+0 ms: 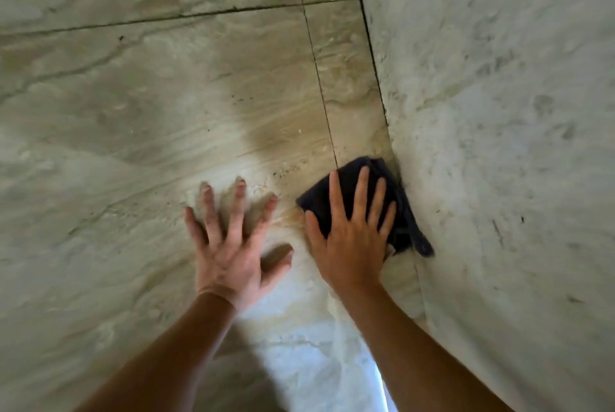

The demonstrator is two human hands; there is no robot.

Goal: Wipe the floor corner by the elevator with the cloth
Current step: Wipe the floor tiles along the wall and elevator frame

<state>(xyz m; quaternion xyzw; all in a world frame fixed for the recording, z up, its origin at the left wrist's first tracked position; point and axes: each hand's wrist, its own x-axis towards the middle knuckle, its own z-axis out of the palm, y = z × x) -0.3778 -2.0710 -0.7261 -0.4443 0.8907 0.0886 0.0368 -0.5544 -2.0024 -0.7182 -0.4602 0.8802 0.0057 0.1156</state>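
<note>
A dark folded cloth [404, 212] lies on the beige marble floor [149, 132], pushed against the foot of the wall [499, 112]. My right hand [352, 232] presses flat on the cloth with fingers spread, covering most of it. My left hand [233, 238] rests flat on the bare floor just left of the cloth, fingers apart and holding nothing. Small dark specks of dirt [283, 173] dot the tile ahead of my hands.
The pale wall rises along the right side, meeting the floor at a dark seam [376, 62]. Tile joints [316, 72] cross the floor ahead. A bright reflection [312, 345] lies between my forearms.
</note>
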